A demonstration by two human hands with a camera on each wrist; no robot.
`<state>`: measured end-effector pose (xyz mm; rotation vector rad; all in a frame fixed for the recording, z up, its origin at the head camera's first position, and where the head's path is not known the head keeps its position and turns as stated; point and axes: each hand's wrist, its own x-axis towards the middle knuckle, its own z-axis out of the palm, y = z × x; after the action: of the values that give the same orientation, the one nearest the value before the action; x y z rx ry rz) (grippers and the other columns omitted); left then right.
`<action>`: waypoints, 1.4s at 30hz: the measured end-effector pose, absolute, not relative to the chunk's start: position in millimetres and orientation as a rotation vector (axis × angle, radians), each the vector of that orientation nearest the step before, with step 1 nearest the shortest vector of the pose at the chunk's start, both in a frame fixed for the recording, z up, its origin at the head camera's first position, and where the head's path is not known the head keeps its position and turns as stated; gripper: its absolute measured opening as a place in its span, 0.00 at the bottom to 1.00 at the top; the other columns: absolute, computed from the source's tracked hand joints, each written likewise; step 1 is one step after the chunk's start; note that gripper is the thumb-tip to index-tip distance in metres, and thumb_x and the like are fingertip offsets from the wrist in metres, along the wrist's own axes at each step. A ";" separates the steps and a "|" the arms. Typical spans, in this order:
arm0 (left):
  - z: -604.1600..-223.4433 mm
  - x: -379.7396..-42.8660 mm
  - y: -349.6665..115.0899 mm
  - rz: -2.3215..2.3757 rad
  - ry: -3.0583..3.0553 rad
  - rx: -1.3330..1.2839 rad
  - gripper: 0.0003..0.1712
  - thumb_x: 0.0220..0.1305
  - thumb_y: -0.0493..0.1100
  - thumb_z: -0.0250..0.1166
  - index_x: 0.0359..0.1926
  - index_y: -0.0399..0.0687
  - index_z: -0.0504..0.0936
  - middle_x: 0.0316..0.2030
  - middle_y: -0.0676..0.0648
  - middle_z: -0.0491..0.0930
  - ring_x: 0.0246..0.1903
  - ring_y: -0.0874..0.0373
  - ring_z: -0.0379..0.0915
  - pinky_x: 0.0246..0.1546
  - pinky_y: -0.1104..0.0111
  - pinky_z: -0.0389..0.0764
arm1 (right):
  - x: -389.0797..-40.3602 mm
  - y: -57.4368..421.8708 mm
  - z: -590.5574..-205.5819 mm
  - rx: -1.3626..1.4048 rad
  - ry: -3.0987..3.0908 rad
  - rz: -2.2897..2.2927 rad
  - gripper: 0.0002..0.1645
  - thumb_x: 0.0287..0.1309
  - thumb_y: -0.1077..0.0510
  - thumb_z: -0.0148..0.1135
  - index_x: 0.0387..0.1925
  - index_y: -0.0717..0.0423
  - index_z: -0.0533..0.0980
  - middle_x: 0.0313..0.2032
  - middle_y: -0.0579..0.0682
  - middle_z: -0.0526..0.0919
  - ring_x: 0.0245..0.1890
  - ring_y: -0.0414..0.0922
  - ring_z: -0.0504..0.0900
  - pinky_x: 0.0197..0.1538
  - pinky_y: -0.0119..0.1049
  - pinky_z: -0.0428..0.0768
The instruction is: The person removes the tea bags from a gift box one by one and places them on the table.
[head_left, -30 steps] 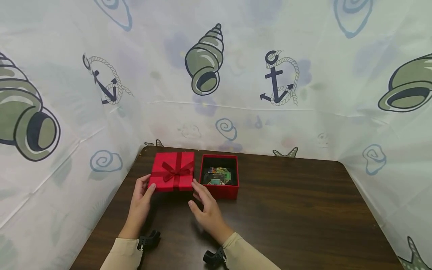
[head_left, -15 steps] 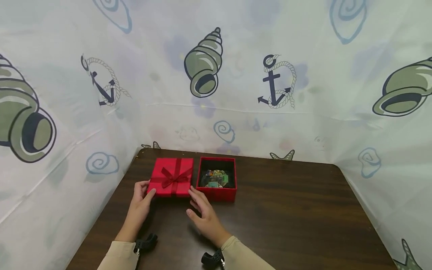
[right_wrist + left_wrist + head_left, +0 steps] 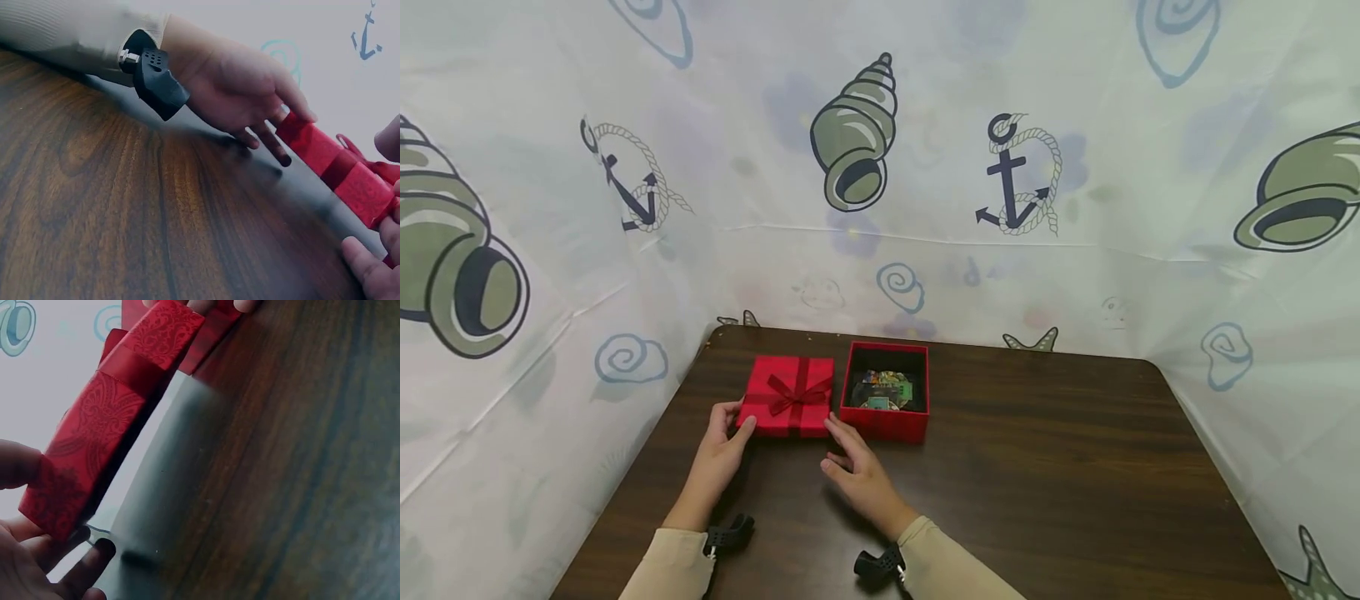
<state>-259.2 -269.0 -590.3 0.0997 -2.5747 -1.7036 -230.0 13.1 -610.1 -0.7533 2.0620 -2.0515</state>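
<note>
A square red gift-box lid (image 3: 763, 410) with a dark red ribbon bow is tilted left of the open box. My left hand (image 3: 718, 458) grips its front left corner, thumb above and fingers under; the left wrist view shows its patterned side (image 3: 94, 431) and dark underside. My right hand (image 3: 865, 483) has its fingers fairly straight, fingertips at the lid's front right corner, its thumb away from the lid. Beside the lid stands the red box base (image 3: 891, 428), dark inside, with small colourful flat pieces (image 3: 883, 390) in it, too small to identify.
The dark wooden table (image 3: 1060, 467) has its back edge just behind the boxes. A white cloth (image 3: 940, 200) printed with shells and anchors hangs around it. Black wrist cameras (image 3: 880, 567) are strapped below both hands, at the light sleeves (image 3: 955, 558).
The lid has moved a little toward me and slightly right, both hands staying with it. My right thumb has drawn nearer its fingers. The box base stays in place.
</note>
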 end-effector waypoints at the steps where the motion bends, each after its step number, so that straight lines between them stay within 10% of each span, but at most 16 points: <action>1: -590.7 -259.8 -269.2 -1.696 -2.590 0.108 0.34 0.84 0.51 0.60 0.78 0.41 0.59 0.79 0.32 0.67 0.83 0.37 0.54 0.83 0.35 0.52 | -230.4 13.3 -610.1 -0.749 2.058 -2.050 0.41 0.78 0.65 0.61 0.85 0.59 0.59 0.87 0.55 0.53 0.86 0.56 0.58 0.78 0.45 0.74; 42: -593.3 -264.8 -267.2 -1.374 -2.858 0.147 0.41 0.83 0.55 0.61 0.83 0.37 0.62 0.82 0.30 0.61 0.83 0.30 0.52 0.83 0.35 0.54 | -233.6 14.6 -610.7 -0.761 2.268 -1.846 0.41 0.77 0.66 0.62 0.84 0.64 0.58 0.86 0.59 0.56 0.84 0.55 0.63 0.75 0.43 0.77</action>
<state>-264.8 -267.2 -593.3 0.1466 -2.8583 -1.3739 -233.6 14.6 -610.7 -0.7608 2.2682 -1.8463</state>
